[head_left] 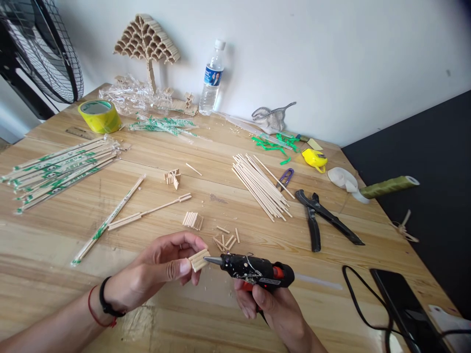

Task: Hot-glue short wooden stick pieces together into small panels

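Note:
Between thumb and fingers, my left hand (167, 262) pinches a small panel of short wooden sticks (199, 260) laid side by side. My right hand (268, 304) grips a black hot glue gun (253, 269) by its handle, and the metal nozzle meets the right end of the panel. Just beyond lie several loose cut stick pieces (228, 241). A small stack of short sticks (193, 220) sits farther off, with a cross-shaped stick piece (172, 178) behind it. Two joined long sticks (150, 212) rest to the left.
A pile of bare chopsticks (259, 189) and black cutters (320, 220) lie to the right, near a phone (405, 309) and its cable. Wrapped chopsticks (62, 169) and yellow tape (99, 116) occupy the left. A water bottle (212, 81) and stick-built tree (147, 44) stand by the wall.

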Available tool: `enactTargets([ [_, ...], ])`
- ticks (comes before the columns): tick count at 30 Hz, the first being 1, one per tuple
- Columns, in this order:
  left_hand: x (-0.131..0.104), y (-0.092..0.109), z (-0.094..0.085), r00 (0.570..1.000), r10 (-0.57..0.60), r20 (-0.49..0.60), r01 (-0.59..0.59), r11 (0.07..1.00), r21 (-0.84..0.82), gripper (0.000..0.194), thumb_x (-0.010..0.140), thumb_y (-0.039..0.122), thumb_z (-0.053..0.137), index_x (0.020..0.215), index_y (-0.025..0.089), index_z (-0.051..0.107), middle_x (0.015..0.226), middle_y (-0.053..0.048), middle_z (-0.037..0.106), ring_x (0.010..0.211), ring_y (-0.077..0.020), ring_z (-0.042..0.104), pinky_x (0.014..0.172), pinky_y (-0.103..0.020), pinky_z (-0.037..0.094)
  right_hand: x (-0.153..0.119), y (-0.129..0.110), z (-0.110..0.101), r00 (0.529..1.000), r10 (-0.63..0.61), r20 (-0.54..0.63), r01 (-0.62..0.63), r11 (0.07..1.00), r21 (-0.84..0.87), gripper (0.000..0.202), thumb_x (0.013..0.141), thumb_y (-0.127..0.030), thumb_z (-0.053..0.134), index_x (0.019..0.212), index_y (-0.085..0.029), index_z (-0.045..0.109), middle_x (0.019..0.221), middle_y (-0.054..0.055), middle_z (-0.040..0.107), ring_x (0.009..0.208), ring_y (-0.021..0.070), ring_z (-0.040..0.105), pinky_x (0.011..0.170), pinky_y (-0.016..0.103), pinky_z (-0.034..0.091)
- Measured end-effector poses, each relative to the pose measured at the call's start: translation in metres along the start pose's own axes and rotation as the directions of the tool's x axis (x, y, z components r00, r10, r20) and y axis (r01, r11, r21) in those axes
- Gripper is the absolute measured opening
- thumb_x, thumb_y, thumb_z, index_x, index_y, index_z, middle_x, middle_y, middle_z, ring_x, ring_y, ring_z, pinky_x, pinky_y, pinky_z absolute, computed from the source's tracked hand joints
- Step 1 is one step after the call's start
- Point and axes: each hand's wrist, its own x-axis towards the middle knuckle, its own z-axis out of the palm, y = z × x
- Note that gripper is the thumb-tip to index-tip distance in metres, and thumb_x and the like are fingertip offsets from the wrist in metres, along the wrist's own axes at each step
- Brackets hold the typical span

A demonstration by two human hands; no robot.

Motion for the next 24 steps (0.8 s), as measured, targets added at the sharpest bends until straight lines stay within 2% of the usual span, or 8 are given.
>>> enactTargets([
  [6, 0.001, -0.001, 0.000, 0.998, 0.053, -0.030, -0.052, 0.998, 0.040, 0.035, 0.092, 0.044, 0.080, 0.117, 0.020, 0.074, 0.098, -0.007, 0.066, 0.080, -0.0161, 0.058, 0.069, -0.027, 0.038, 0.000, 0.003, 0.003, 0.998, -0.027, -0.060, 0.024, 0.998, -0.061, 0.050, 0.088, -0.066, 0.076, 0.097, -0.018, 0.074, 0.063, -0.004, 0.047, 0.057, 0.0133, 0.042, 0.060, 0.032, 0.036],
  [15, 0.002, -0.003, 0.001, 0.995, 0.066, -0.071, -0.063, 0.997, 0.051, 0.037, 0.090, 0.045, 0.082, 0.116, 0.020, 0.074, 0.087, -0.004, 0.065, 0.077, -0.0154, 0.053, 0.072, -0.028, 0.039, -0.002, 0.012, -0.003, 1.000, -0.007, 0.024, 0.010, 0.992, -0.125, 0.052, 0.092, -0.069, 0.069, 0.105, -0.018, 0.075, 0.065, -0.003, 0.050, 0.060, 0.0152, 0.045, 0.063, 0.033, 0.038],
  [24, 0.002, -0.003, 0.003, 0.992, 0.074, -0.099, -0.067, 0.995, 0.078, 0.036, 0.090, 0.044, 0.082, 0.116, 0.021, 0.075, 0.088, -0.004, 0.065, 0.076, -0.0156, 0.053, 0.070, -0.027, 0.039, -0.005, 0.007, 0.000, 0.999, 0.026, 0.027, -0.024, 0.996, -0.087, 0.053, 0.089, -0.067, 0.074, 0.106, -0.017, 0.077, 0.067, -0.003, 0.048, 0.062, 0.0153, 0.043, 0.064, 0.034, 0.038],
])
